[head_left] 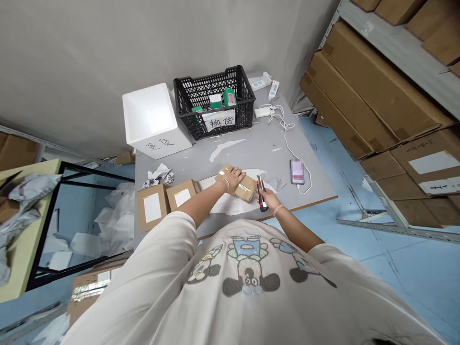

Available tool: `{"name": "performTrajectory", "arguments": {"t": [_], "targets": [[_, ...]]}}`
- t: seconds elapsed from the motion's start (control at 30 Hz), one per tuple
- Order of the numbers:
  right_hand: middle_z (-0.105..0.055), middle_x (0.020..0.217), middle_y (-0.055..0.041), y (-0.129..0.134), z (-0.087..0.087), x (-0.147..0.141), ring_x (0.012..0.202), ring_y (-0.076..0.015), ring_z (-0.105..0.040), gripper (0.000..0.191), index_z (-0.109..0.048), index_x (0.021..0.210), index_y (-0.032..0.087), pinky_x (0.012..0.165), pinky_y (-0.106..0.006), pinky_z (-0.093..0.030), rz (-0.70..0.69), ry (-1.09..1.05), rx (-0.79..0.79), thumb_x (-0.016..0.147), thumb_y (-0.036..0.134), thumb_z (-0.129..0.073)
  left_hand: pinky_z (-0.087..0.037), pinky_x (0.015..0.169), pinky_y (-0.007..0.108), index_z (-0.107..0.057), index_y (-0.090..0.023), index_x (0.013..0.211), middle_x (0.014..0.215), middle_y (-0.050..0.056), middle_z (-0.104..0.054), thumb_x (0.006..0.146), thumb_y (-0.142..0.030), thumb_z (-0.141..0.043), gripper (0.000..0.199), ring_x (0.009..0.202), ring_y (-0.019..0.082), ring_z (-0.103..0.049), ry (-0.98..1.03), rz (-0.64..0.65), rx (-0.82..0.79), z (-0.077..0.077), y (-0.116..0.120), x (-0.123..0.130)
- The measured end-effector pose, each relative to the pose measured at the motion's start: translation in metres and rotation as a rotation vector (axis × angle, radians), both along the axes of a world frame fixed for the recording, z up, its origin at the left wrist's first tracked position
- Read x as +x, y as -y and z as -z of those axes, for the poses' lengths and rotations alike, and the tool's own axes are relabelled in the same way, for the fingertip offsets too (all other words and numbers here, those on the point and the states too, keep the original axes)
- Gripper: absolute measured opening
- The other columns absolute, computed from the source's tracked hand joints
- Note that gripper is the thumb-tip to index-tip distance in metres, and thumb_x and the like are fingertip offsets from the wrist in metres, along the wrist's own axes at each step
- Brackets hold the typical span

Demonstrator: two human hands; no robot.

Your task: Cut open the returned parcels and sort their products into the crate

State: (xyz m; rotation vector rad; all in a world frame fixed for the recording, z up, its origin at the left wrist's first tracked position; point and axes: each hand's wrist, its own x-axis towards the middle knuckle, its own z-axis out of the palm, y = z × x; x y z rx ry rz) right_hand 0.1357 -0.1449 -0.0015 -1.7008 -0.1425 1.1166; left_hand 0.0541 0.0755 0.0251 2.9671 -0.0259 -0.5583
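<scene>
A small brown taped package (246, 187) lies on a white sheet (223, 203) near the front edge of the grey table. My left hand (235, 178) rests on top of the package's left part, fingers spread over it. Just right of the package, my right hand (269, 199) is closed around a red and black utility knife (263, 201), whose tip points away from me. Clear plastic (277, 184) lies beyond the knife on the right.
Two brown boxes (152, 209) and crumpled paper (158, 175) sit at the left. Behind stand a white foam box (151, 115) and a black crate (215, 81) with green boxes. A phone (297, 172) on a white cable lies at the right, near a power strip (263, 112).
</scene>
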Motion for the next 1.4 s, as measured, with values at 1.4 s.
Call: {"name": "performTrajectory", "arguments": {"t": [1.4], "targets": [[-0.06, 0.056, 0.0016, -0.011, -0.021, 0.076, 0.044, -0.0096, -0.052, 0.034, -0.072, 0.101, 0.015, 0.04, -0.018, -0.041, -0.362, 0.316, -0.131, 0.083, 0.044, -0.066, -0.02, 0.11, 0.051, -0.026, -0.016, 0.144, 0.129, 0.019, -0.045, 0.051, -0.058, -0.078, 0.115, 0.123, 0.038, -0.039, 0.07, -0.696, 0.111, 0.013, 0.054, -0.023]]}}
